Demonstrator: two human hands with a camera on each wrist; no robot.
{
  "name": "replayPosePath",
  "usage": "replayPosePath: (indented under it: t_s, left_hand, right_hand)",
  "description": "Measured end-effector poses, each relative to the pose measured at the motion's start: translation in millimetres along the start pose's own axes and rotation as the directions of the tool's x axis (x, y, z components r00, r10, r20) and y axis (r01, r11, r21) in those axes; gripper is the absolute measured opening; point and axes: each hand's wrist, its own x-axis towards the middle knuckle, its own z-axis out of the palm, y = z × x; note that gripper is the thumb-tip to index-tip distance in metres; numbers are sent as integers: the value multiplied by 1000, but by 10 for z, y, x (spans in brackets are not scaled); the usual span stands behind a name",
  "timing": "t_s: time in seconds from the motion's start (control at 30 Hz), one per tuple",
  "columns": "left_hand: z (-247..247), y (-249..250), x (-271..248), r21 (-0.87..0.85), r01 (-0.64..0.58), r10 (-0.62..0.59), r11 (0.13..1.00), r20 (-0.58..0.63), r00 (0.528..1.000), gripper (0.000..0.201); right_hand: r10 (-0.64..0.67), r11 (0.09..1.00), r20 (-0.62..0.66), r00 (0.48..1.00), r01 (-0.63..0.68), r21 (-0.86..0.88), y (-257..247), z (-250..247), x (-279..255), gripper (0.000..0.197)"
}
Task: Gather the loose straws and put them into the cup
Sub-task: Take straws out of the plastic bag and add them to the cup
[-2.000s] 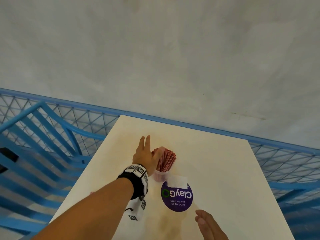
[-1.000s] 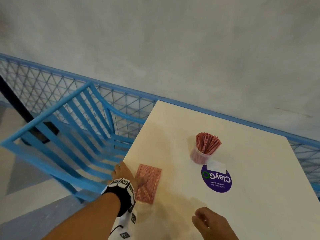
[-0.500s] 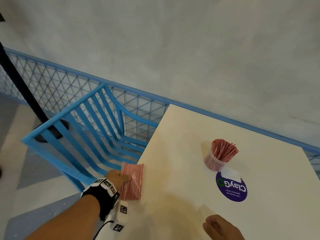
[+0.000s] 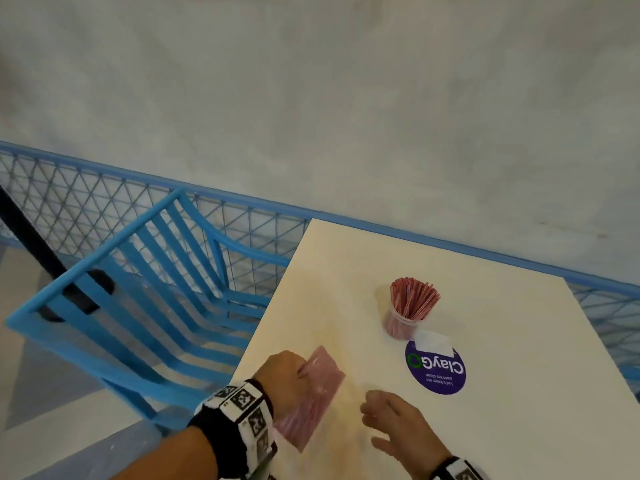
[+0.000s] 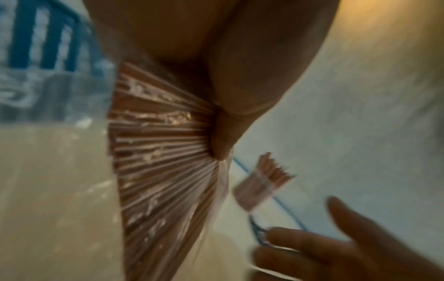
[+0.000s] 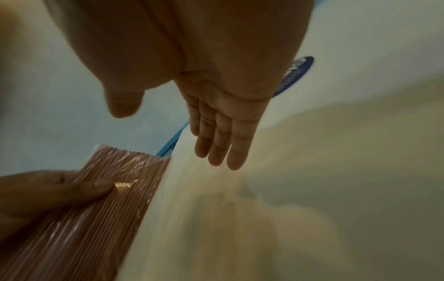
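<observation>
A flat clear-wrapped pack of pink straws (image 4: pixel 310 398) (image 5: pixel 158 167) (image 6: pixel 96 205) is lifted off the white table (image 4: pixel 502 427), tilted. My left hand (image 4: pixel 282 379) grips it at its left edge, thumb on top. A clear cup (image 4: pixel 401 325) (image 5: pixel 254 190) crammed with upright pink straws (image 4: pixel 412 297) stands mid-table, farther right. My right hand (image 4: pixel 394 420) (image 6: pixel 216 121) hovers open just right of the pack, fingers straight, touching nothing.
A round purple sticker (image 4: pixel 435 370) with a white label lies on the table beside the cup. A blue slatted chair (image 4: pixel 138 299) stands left of the table, with blue mesh fencing (image 4: pixel 86 202) and a grey wall behind.
My left hand has picked the straw pack up from the table's left edge and carried it inward. My right hand has risen and reached left towards the pack.
</observation>
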Motion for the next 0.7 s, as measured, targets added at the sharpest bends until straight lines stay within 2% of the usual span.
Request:
replayPosePath:
  t_s: [0.07,0.13,0.17,0.2,0.27,0.33,0.47,0.53,0.6,0.63,0.7]
  left_hand:
    - [130,250,-70,-224,-66,88,972,90,992,46]
    - [239,458,-129,-420,-48,136,906,182,974,43]
    - [296,535,-147,-502,-29,159,865,218,963,36]
    - [348,598,-163,-563,-8,179,826,249,952,30]
    - [425,688,-191,-611,23,193,791,285,939,41]
    - [494,799,-229,-619,44,189,784,305,933,43]
    - [689,897,-231,-640,31,226,768,316,922,19]
    - [783,923,-236,-640,31,223,767,312,924,26]
    - [831,963,-247,-584,19,189,811,293,937,39]
    - [854,983,-244,-566,11,162,824,254,954,41]
    - [893,1042,-257,-569,-32,95,821,82,992,44]
  right_hand:
    - [35,965,54,998,-48,257,-63,-41,-80,48]
    - [-22,898,135,991,-40,437,-94,-102,-174,51]
    - [-64,853,155,986,-26,521,-98,-139,-223,51]
    - [-112,803,161,981,-6,596,-98,-177,-273,51]
    - [-168,728,168,971,7,685,-83,-258,-357,48]
    - [-187,722,102,977,66,689,-72,-360,-419,41]
    - [-194,772,-11,981,160,615,-66,-543,-497,32]
    - [-179,789,-52,982,175,589,-86,-626,-539,29]
    - [-174,811,-105,979,203,549,-144,-716,-595,28]
    - [-169,824,-135,976,215,524,-181,-768,-612,28]
    - [-146,859,-218,965,233,455,-244,-872,-595,27]
